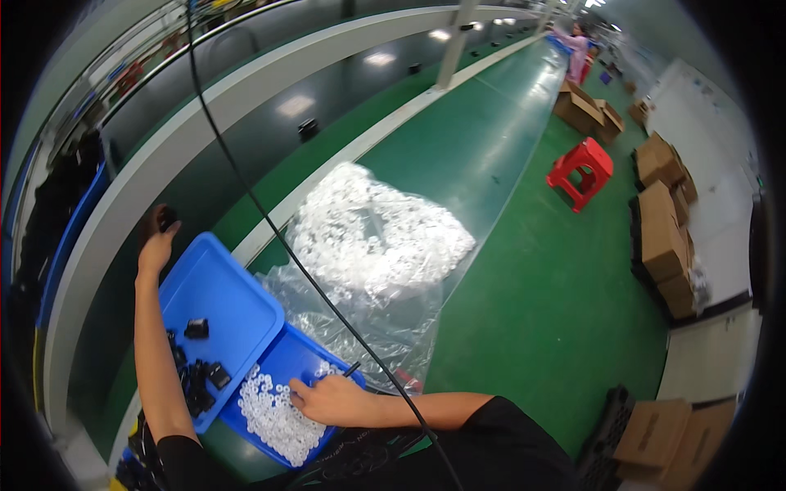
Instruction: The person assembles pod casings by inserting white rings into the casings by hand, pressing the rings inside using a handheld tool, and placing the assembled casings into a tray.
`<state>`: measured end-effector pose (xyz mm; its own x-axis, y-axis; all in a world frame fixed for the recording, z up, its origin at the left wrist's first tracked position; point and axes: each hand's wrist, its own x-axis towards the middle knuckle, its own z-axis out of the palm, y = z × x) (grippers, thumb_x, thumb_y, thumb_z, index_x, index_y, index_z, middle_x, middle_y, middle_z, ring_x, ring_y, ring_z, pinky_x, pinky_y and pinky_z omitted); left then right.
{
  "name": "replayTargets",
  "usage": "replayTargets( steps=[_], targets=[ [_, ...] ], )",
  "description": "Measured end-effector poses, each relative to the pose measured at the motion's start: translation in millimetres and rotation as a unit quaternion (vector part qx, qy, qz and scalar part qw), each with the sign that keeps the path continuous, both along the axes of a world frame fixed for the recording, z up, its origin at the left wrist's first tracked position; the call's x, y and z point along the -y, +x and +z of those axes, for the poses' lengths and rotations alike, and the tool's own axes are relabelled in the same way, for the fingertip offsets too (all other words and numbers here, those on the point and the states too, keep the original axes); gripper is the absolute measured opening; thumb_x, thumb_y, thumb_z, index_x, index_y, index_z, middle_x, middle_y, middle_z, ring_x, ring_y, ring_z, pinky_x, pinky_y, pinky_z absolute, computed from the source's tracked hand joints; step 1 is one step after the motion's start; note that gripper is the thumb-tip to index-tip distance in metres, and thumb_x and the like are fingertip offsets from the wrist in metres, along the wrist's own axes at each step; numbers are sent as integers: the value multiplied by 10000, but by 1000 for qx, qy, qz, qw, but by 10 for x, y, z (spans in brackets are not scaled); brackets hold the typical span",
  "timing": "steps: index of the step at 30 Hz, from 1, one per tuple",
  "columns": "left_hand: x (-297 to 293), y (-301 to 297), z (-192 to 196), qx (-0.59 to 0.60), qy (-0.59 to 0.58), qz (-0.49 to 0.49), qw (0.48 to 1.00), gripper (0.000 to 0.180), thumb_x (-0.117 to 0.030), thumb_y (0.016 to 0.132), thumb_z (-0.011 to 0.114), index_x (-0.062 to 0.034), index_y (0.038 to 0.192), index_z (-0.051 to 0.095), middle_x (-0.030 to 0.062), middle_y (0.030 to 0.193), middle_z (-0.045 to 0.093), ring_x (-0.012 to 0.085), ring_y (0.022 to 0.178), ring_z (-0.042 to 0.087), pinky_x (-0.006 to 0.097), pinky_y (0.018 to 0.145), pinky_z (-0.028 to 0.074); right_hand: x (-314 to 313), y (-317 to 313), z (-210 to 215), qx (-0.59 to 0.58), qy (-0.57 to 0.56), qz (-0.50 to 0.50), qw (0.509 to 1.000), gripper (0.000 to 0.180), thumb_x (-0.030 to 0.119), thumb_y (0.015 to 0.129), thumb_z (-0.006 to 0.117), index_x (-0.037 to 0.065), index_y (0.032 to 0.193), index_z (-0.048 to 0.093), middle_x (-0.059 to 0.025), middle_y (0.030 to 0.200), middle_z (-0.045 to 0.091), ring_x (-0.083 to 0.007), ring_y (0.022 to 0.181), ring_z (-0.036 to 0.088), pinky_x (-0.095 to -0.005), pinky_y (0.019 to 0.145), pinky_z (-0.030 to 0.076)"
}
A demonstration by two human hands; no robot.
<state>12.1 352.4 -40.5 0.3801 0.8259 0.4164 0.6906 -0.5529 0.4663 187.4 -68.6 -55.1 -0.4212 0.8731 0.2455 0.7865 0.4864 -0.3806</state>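
Observation:
My left hand (155, 245) reaches out over the dark belt, fingers closed around a small black part (167, 218). My right hand (334, 400) is low over loose white plastic rings (282, 421), its thumb and fingertips at their edge. From that hand juts a thin black pen-like tool (352, 370); how it is gripped is partly hidden. The rings lie in a blue tray (282, 350). Beside it, a second blue tray (221, 278) holds several black parts (196, 329), mostly bunched at its near end.
A big clear plastic bag of white rings (368, 229) lies on the green bench (458, 147). A black cable (270, 221) hangs across the view. Dark parts (308, 128) sit spaced along the belt. Right of the bench are a red stool (583, 172) and cardboard boxes (661, 229). Another person (576, 53) is far off.

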Motion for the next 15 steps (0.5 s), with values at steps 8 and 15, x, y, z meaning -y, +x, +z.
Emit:
replayTargets(
  steps=[8,15],
  targets=[
    [-421,77,-373,-187,-232,15,955,472,-244,775,740,-34,1178,612,156,1134,641,277,1057,617,374,923,485,-15,104,-178,3,-45,25,999,107,136,775,580,43,774,632,-109,907,564,-230,581,634,-368,478,492],
    [1328,204,593,-184,-63,14,981,410,-170,820,667,-27,1190,561,207,1069,574,365,1047,554,426,897,453,-49,226,-137,-8,-63,55,996,118,133,780,581,38,841,615,-124,972,542,-237,605,653,-364,485,507]
  ],
)
